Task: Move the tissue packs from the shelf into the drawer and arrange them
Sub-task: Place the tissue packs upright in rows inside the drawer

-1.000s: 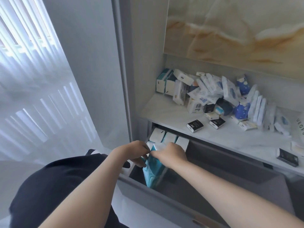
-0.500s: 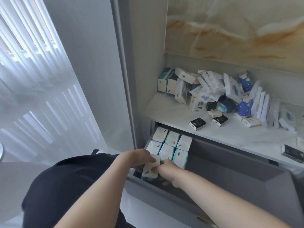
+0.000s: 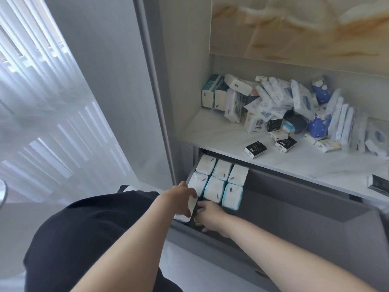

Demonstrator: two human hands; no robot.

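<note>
The step in hand is seating one more tissue pack (image 3: 193,204) in the near-left corner of the open drawer (image 3: 305,207). The left hand (image 3: 182,197) holds this pack from above, its fingers curled over the top. The right hand (image 3: 211,216) is low inside the drawer, just beside the pack. Its fingers (image 3: 201,205) reach toward the pack's side, but I cannot tell whether they grip it.

Just beyond, six packs (image 3: 219,182) stand upright in two rows of three, touching one another.

Further back, on the shelf (image 3: 221,135), a loose heap of packs (image 3: 284,110) waits. The next move probably calls for pushing the held pack upright and flush against the front row, then reaching up for another.
</note>
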